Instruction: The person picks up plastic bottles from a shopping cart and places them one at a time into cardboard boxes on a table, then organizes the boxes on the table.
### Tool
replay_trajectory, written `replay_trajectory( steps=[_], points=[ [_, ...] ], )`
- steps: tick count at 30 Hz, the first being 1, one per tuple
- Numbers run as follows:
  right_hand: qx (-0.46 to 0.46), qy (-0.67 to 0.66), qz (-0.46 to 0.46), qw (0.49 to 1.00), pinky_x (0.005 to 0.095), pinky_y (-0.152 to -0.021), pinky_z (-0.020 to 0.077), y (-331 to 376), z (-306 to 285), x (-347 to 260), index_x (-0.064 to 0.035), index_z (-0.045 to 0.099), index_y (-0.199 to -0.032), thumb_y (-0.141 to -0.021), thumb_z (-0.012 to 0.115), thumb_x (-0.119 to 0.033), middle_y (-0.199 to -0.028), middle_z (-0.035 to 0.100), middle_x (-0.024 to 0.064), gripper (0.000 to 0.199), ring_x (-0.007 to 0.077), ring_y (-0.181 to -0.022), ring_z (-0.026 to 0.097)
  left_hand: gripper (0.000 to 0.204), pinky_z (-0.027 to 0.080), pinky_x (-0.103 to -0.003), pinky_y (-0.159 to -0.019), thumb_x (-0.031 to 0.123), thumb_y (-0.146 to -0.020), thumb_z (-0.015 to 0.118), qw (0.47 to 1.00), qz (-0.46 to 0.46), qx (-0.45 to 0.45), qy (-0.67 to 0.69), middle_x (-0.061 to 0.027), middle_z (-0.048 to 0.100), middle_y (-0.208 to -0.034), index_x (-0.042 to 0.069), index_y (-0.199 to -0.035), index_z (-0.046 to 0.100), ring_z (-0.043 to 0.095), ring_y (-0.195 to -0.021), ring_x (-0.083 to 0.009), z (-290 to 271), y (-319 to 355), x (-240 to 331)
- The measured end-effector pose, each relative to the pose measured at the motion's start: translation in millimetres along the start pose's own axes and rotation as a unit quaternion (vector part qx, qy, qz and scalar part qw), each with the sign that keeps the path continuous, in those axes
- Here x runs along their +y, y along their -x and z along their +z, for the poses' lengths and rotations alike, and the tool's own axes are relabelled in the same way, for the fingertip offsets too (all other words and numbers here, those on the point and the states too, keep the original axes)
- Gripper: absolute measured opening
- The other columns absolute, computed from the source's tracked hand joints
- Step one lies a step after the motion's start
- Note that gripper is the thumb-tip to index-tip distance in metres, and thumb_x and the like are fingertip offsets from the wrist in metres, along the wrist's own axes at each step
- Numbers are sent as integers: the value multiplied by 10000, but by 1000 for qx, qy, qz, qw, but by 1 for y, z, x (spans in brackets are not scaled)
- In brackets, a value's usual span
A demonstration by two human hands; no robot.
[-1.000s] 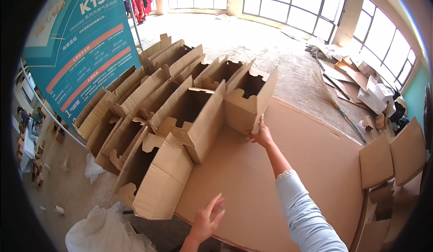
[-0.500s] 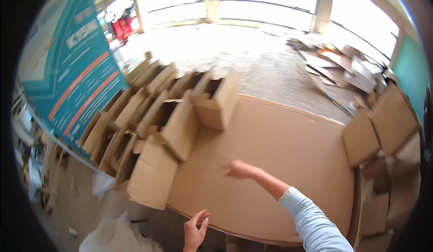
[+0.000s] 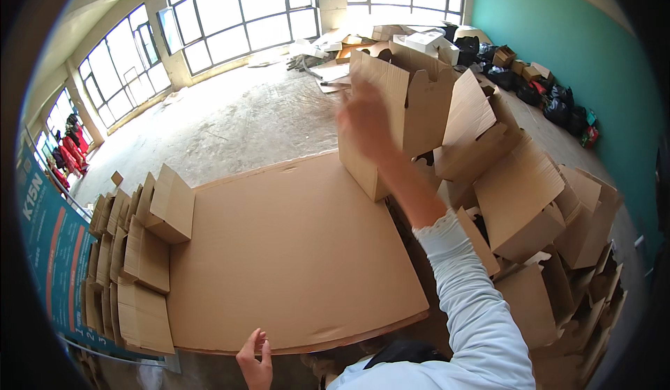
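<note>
Against right hand (image 3: 364, 119): upright carton (image 3: 391, 121).

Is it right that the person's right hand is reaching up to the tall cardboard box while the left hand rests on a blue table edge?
Not quite. The right hand does reach up to the tall cardboard box, but the left hand rests on the near edge of a brown cardboard-covered table, not a blue one. The head view shows this.

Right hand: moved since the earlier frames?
Yes. The right hand was at the folded boxes on the table's left; now it is raised at the box stack on the right. The camera swung too.
</note>
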State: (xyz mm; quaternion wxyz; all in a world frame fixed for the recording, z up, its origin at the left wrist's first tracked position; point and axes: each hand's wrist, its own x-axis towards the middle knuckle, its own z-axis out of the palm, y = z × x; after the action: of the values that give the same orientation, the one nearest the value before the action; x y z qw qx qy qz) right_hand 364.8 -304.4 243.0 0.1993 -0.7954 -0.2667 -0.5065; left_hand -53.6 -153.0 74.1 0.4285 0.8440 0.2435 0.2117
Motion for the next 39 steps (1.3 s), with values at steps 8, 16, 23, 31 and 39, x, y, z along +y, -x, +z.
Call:
replay_trajectory(
  steps=[8,16,23,31,39],
  points=[
    [-252,134,84,955,375,-967,371,-61,-33,98,-56,611,-827,-760,680,-184,-818,645,105,160,243,-909,609,272,508,-299,-730,23,-822,568,992,48,50,-105,-154,663,-877,-38,-1087,576,654,-775,-216,-10,25,30],
    [-18,-12,-166,986,367,-918,385,-20,-102,-40,-49,555,-700,-712,575,-37,-685,583,92,26,232,-778,578,275,503,-287,-718,9,-833,546,987,34,114,-110,-132,667,-852,-29,-1105,569,655,-772,-193,-53,50,3],
    [-164,-212,-287,920,340,-766,399,100,-127,-180,-67,501,-655,-640,556,-63,-638,488,62,57,209,-698,516,513,495,-296,-733,119,-867,562,985,83,141,47,-112,671,-898,48,-1346,393,663,-789,-200,-62,5,60],
    [-417,-417,-223,776,383,-824,460,200,-152,-221,-37,597,-840,-715,705,-177,-869,617,100,216,252,-867,594,218,447,-364,-562,239,-911,519,995,69,71,12,-160,580,-697,32,-939,582,584,-633,-320,-26,3,20],
    [-603,-243,-93,754,431,-787,448,147,-97,-190,25,493,-1190,-786,646,-188,-925,615,214,482,381,-921,562,199,460,-394,-601,230,-872,559,983,110,75,-123,-128,570,-675,49,-934,615,546,-647,-301,-31,15,7]
  ],
)
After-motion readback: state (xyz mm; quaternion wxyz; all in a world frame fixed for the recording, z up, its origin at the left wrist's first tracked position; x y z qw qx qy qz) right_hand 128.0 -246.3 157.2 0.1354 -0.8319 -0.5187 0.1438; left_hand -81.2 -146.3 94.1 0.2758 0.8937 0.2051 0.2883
